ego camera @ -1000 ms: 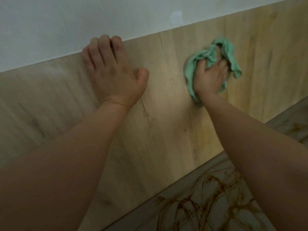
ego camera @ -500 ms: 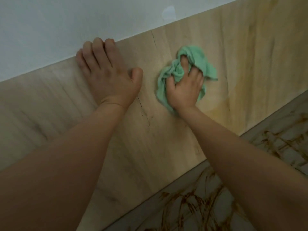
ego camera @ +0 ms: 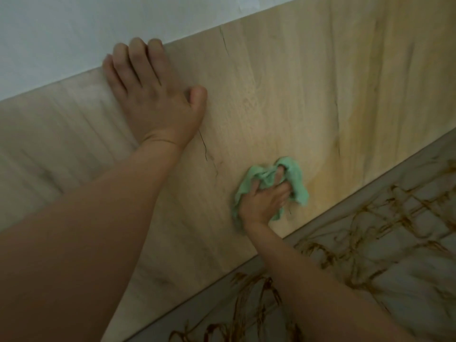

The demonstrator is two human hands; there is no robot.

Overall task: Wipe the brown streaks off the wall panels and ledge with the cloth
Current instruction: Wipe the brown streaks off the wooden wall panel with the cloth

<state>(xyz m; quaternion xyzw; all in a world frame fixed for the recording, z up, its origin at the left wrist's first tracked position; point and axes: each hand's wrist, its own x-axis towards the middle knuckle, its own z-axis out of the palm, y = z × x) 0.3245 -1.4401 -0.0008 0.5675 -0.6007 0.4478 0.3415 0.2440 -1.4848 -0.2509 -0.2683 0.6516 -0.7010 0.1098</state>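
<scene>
My right hand (ego camera: 262,202) grips a bunched green cloth (ego camera: 294,175) and presses it against the lower part of the light wood wall panel (ego camera: 271,95), just above the panel's bottom edge. My left hand (ego camera: 153,99) lies flat on the same panel near its top edge, fingers straight and together. Below the panel runs a pale ledge (ego camera: 407,287) covered with looping brown streaks (ego camera: 370,230). A faint yellowish smear (ego camera: 350,154) shows on the panel to the right of the cloth.
A plain white wall (ego camera: 74,33) rises above the panel's top edge. Thin dark grain cracks (ego camera: 204,149) run down the wood between my two hands.
My right hand has swept the cloth leftward and then down the panel, from the upper right toward the bottom edge. My left hand has stayed flat in place.
</scene>
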